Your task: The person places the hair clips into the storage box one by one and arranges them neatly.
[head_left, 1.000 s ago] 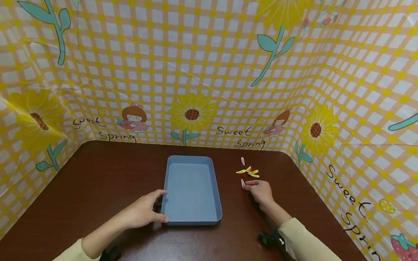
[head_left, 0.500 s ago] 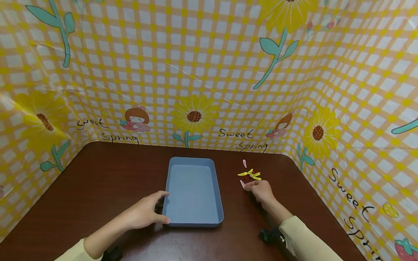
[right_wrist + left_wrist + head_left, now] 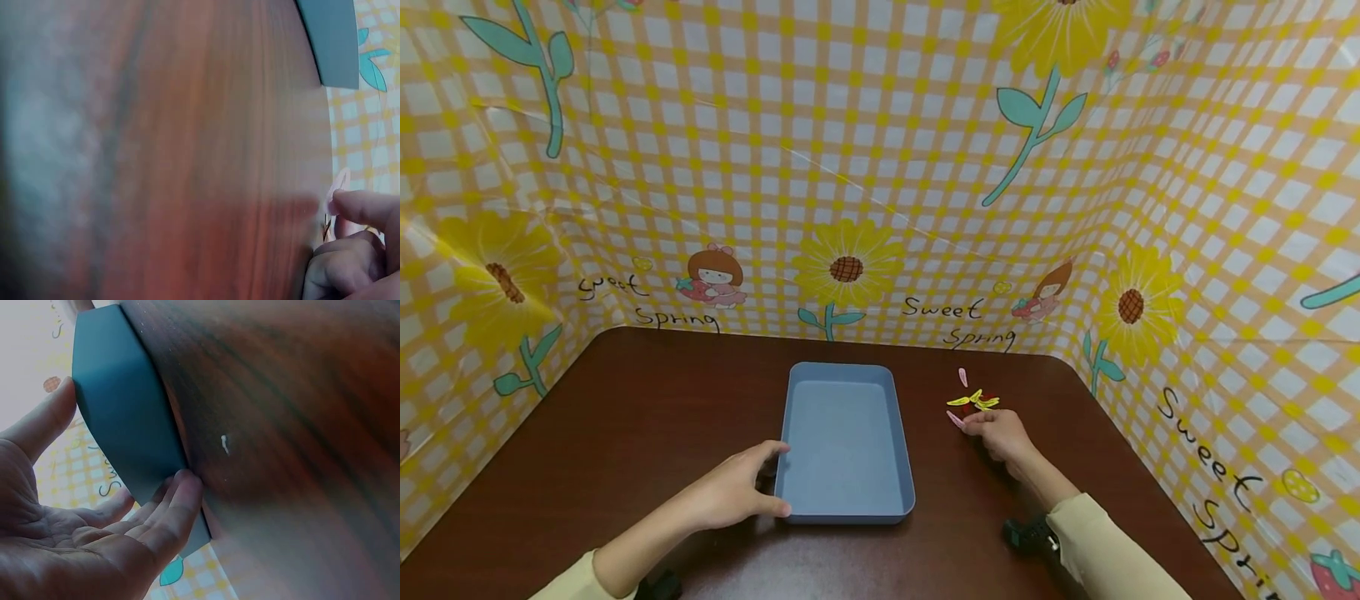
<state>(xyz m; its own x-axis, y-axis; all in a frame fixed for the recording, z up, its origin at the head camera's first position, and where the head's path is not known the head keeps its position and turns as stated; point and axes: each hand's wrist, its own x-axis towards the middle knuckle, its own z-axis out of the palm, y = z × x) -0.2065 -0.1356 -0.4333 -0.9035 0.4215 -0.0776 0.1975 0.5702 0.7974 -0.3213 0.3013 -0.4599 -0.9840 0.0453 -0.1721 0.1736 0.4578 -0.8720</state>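
Observation:
A blue-grey rectangular tray (image 3: 844, 446) lies on the dark table. My left hand (image 3: 726, 490) rests at its left side, thumb and index fingertip on the rim. In the left wrist view the fingers (image 3: 186, 494) of that hand lie along the tray's outer wall. To the right of the tray, my right hand (image 3: 1002, 435) pinches a pink snap hair clip (image 3: 955, 419) between thumb and fingertips. The right wrist view shows the clip's looped end (image 3: 340, 179) sticking out past the fingers. Just beyond are yellow hair clips (image 3: 958, 402) with small red pieces among them.
Another pink hair clip (image 3: 962, 377) lies farther back, behind the yellow ones. The dark brown table (image 3: 685, 400) ends at a checked cloth (image 3: 752, 183) with flowers that rises at the back and both sides.
The pink clip in my right hand has swung so that its free end points more to the left. The left hand and tray stay together; the view has shifted slightly.

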